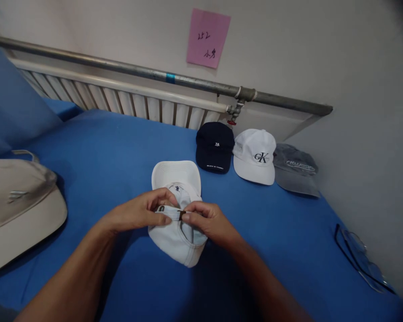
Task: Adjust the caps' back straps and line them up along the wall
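Observation:
A white baseball cap (173,243) lies upside down on the blue surface, its brim pointing away from me and part of its inside showing. Across its back opening runs an adjustable strap (172,215) with a dark brown buckle. My left hand (151,209) pinches the strap left of the buckle, thumb in front and fingers behind. On the other side, my right hand (206,219) has thumb and forefinger closed on the strap right at the buckle. The fingertips cover parts of the strap.
Along the wall stand a navy cap (215,147), a white cap with black letters (255,156) and a grey cap (295,170). A large beige cap (23,201) is at left. Eyeglasses (362,259) lie at right on the blue cover (265,219). Behind are a radiator (137,105) and a pipe (121,66).

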Available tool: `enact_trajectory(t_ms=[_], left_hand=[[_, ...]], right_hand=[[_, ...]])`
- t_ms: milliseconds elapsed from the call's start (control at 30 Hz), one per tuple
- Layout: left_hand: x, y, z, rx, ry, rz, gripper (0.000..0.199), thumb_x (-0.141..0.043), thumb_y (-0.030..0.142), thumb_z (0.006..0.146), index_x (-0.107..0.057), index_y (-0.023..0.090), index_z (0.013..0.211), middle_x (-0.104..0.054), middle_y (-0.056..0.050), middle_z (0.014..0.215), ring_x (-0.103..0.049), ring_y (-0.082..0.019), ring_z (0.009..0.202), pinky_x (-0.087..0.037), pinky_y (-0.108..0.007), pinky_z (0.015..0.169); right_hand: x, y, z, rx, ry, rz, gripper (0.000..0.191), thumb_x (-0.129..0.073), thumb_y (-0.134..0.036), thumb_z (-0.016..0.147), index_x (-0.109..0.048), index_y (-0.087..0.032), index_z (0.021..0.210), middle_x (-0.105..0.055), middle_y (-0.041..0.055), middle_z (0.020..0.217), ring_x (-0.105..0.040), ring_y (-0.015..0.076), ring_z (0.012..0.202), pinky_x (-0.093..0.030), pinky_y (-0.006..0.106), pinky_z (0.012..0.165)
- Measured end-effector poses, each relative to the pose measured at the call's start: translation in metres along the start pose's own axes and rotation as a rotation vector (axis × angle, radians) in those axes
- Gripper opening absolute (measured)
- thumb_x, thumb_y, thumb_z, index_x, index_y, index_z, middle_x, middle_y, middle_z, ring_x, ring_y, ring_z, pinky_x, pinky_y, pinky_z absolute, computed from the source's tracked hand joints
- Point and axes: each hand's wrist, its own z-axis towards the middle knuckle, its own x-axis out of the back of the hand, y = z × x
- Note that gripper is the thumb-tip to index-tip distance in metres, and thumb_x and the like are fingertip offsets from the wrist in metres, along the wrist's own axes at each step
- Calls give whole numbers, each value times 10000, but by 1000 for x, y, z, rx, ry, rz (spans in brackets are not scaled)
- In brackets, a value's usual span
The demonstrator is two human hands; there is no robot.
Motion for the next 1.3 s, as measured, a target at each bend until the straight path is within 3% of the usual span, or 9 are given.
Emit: enact_trajectory(t_ms=[133, 267, 467, 700, 1133, 1300], left_hand=[[-3, 1, 1, -41, 65, 189, 233, -694, 271, 756, -507, 174, 856, -518, 20, 797, -462, -107, 708, -368, -220, 612], [-4, 1, 2, 3, 102, 330, 250, -679, 357, 772, -519, 165, 785, -472, 32, 729, -415, -104, 659, -336, -227, 580], [-6, -1, 3, -28, 155, 126, 197, -673, 297, 766, -539, 154, 751, -580, -16, 869, -518, -131, 784, -390, -261, 691], [-13, 1, 8, 1, 271, -30, 232, -721, 219, 653, -497, 156, 645, -595, -5, 768, -528, -118, 710, -394, -255, 659], [-11, -3, 7, -45, 304, -119, 217, -744, 179, 654, -533, 146, 617, -610, 10, 752, -539, -102, 701, -395, -246, 661], [-10, -4, 7, -70, 314, -154, 228, -755, 197, 665, -540, 143, 615, -618, 9, 746, -535, -99, 697, -383, -238, 651]], right_hand=[[0, 0, 1, 3, 13, 8, 152, -689, -315, 716, -635, -185, 658, -516, -41, 598, -423, 92, 575, -320, 220, 514], [-1, -1, 0, 5, 21, 8, 158, -674, -316, 723, -625, -185, 648, -477, -47, 569, -397, 88, 556, -294, 217, 495], [2, -1, 2, 10, -44, 0, 185, -687, -350, 733, -654, -177, 678, -514, -41, 601, -414, 83, 559, -314, 221, 508], [2, -2, 3, -17, -104, -2, 175, -675, -351, 750, -686, -179, 718, -488, -49, 573, -402, 81, 548, -305, 223, 505], [-6, 2, 0, -20, 2, 3, 198, -661, -380, 747, -650, -182, 755, -558, -21, 677, -472, 109, 627, -367, 247, 584], [-14, -3, -4, 87, 97, -99, 170, -609, -357, 782, -645, -193, 762, -562, -21, 683, -488, 122, 668, -380, 250, 625]])
